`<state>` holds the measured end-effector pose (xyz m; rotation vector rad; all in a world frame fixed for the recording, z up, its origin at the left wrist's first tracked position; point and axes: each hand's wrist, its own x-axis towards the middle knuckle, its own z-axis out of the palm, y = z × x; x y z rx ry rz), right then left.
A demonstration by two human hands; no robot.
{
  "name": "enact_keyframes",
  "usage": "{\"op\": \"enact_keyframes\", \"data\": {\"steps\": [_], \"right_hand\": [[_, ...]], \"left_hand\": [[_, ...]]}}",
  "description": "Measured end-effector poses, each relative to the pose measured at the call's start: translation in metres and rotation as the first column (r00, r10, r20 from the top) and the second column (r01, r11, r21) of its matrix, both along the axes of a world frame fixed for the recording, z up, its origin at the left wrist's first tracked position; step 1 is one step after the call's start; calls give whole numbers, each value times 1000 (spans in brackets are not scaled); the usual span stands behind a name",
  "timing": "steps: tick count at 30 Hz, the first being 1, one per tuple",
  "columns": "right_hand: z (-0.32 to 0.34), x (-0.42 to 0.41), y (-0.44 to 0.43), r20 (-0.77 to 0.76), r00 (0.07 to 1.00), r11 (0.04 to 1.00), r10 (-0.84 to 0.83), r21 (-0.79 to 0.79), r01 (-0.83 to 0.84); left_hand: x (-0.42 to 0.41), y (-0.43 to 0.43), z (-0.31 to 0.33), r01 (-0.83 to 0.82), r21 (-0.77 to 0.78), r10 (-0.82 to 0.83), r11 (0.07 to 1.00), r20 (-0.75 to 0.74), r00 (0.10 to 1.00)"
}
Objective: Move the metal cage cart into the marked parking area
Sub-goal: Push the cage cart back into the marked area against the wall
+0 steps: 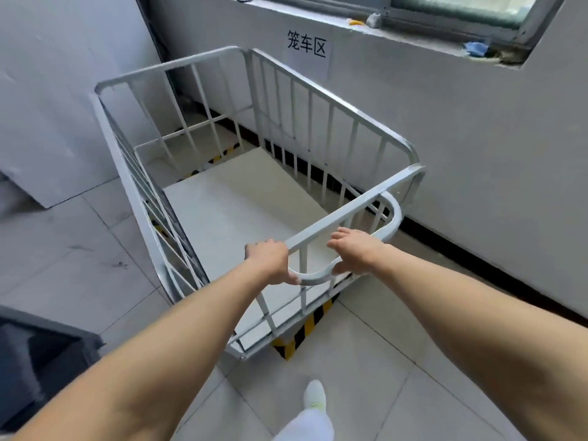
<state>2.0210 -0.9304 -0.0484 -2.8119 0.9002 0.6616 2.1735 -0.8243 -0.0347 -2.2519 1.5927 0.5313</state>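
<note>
You are standing behind a metal cage cart [254,192], looking down into its empty white bed. Your left hand [270,261] is wrapped tight around the near end of the curved push handle [393,214], fingers curled under the tube. Your right hand [356,251] rests on the same handle further along, fingers loosely spread over the tube, not fully gripping it. Both arms are stretched forward, which suits steering the cart from behind.

The cart sits angled into a corner, close beside the wall [477,138] on its right. Yellow-and-black hazard tape [302,335] on the floor shows under its near edge and again beyond its far end, so the cart seems to be over the marked bay, or nearly so. A paper sign [307,49] with Chinese characters hangs on the wall above.

The floor [366,377] is pale, smooth tile, lightly scuffed. A window sill [413,30] holds small clutter. One white shoe [315,394] steps forward below.
</note>
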Motion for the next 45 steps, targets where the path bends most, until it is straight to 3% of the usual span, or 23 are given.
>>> {"op": "enact_keyframes", "data": {"steps": [4,8,15,24,45], "right_hand": [[-11,-11,-15,-57,998,999,2,47,0],[-13,-19,-26,-65,997,993,-30,114,37],[-38,-28,-44,15,1000,992,23,120,-25],[-54,-27,-49,99,994,997,50,50,-55],[-43,-25,-46,133,991,995,-22,103,8]], "left_hand": [[-10,-3,-24,-111,66,114,992,-45,992],[-25,-8,-39,-186,28,186,982,-19,982],[-44,-26,-55,-342,-14,341,940,-18,940],[-42,-36,-56,-390,-7,390,921,-32,920],[-44,-39,-51,-385,26,384,923,27,923]]}}
